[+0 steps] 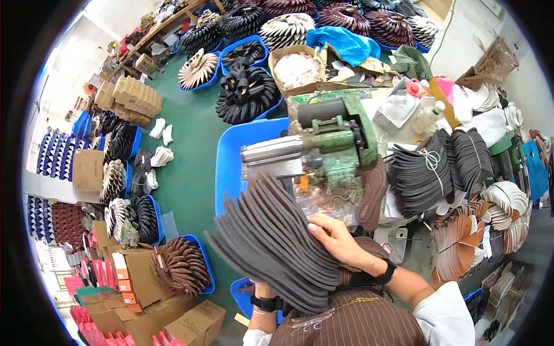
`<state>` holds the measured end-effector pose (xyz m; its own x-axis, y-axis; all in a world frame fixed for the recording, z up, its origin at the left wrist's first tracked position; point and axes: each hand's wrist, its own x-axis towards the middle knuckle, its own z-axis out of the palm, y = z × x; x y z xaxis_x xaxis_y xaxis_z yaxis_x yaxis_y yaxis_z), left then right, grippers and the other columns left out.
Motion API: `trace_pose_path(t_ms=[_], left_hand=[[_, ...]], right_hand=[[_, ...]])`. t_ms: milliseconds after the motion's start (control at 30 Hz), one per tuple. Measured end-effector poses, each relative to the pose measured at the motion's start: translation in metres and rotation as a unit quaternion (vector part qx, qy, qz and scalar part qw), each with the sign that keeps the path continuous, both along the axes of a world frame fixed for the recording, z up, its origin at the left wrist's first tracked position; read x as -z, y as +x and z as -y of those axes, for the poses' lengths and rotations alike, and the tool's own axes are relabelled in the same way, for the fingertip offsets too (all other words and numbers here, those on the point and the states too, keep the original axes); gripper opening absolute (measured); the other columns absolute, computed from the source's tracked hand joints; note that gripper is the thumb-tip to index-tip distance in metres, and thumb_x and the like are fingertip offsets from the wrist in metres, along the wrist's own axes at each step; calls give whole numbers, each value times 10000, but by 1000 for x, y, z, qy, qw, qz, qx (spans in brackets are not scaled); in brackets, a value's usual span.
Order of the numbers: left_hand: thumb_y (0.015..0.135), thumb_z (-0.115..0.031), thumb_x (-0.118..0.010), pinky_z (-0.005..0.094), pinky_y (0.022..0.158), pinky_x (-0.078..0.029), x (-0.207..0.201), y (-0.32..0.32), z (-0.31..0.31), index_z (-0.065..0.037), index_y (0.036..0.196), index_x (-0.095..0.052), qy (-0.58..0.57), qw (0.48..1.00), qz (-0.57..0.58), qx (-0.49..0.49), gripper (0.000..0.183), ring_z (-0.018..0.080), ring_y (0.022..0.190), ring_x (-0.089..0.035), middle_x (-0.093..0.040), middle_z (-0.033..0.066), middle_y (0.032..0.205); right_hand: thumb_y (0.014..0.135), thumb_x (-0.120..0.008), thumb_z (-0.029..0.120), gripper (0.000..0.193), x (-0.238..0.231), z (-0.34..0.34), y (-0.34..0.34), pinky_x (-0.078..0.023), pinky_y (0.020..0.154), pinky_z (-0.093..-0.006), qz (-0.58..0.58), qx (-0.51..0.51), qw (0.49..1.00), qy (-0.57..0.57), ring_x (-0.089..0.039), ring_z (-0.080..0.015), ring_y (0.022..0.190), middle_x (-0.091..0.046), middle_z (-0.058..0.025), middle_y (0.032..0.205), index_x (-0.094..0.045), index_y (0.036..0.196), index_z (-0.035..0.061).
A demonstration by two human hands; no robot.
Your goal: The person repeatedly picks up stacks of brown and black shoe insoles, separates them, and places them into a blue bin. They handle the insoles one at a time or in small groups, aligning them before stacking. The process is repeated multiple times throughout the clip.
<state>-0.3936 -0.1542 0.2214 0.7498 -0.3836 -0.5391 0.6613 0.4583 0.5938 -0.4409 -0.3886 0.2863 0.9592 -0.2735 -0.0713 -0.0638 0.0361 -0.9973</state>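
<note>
Centrally, at about six o'clock in the head view, a fanned stack of dark grey shoe insoles (277, 242) rests against my lap. My right hand (334, 237) lies on its right edge, fingers pressing the topmost pieces. My left hand (262, 288) is under the stack at seven o'clock, mostly hidden, so I cannot tell its grip. Just beyond, toward twelve o'clock, stands a green machine (334, 144); a blue bin (231, 161) sits at its left.
</note>
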Motion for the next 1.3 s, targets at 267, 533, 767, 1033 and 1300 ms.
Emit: trace_pose_path(t_ms=[267,533,767,1033,1300], left_hand=[[496,-315,-591,429,895,-478,23,50,-90,11,1236,-484,-20,996,-82,-1,816,364,1013,-558,-566,152,1196],[469,-280,-580,426,896,-481,25,108,-122,26,1219,-489,4,997,-54,54,816,367,998,-564,-577,157,1171],[584,-879,-451,460,1069,-326,-6,137,-109,-50,1442,-198,4,959,50,278,1219,336,1290,-332,-275,132,1466],[562,-905,-410,452,1066,-328,4,153,-114,-30,1442,-179,-22,949,37,312,1262,326,1297,-325,-263,134,1470],[626,-544,-543,439,992,-404,15,157,-111,11,1333,-377,-53,973,-10,224,913,347,1155,-474,-462,159,1321]], right_hand=[[936,-571,234,388,22,-75,61,-447,857,-253,-89,-61,960,257,-524,-75,963,-598,-35,1060,-534,1194,-54],[942,-557,257,411,28,-134,89,-422,911,-255,-152,61,963,214,-508,-103,1051,-560,-50,1177,-486,1240,-17],[919,-597,229,315,19,-129,96,-473,828,-243,-122,147,888,417,-585,-89,929,-629,-46,1064,-566,1122,-10],[887,-580,46,260,39,-139,115,-449,876,-258,-74,209,937,271,-581,-89,949,-630,-45,1098,-557,1138,-19],[890,-579,78,229,41,-126,119,-467,816,-247,-91,137,961,220,-583,-75,891,-652,-34,1025,-599,1084,-41]])
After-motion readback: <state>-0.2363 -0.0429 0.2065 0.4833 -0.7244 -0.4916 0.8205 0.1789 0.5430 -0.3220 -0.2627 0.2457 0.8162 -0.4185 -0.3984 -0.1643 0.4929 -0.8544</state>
